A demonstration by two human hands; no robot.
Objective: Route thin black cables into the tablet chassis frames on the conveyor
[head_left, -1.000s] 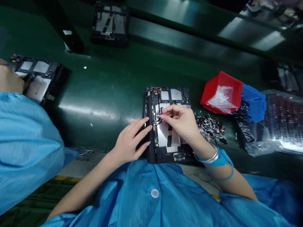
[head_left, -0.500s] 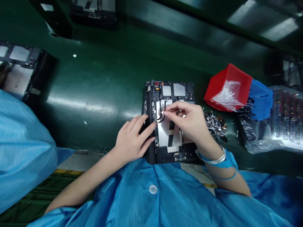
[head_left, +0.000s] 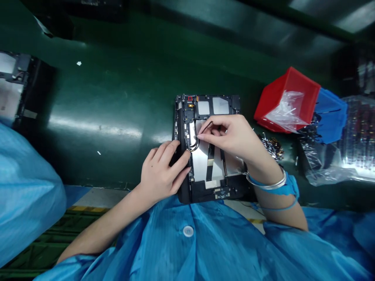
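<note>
Where hands (head_left: 231,134) cover the device (head_left: 200,166), detail is hidden.

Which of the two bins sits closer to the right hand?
The red bin, with clear plastic in it; the blue bin sits beyond it, farther from the right hand.

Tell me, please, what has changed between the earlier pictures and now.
The free end of the black cable has swung right and now slants up from the right hand's fingertips. The view has shifted too, and the other person's hand seen at the far left a second ago is out of frame. The right hand still pinches at the cable, and the left hand still rests on the opened device's left edge.
</note>
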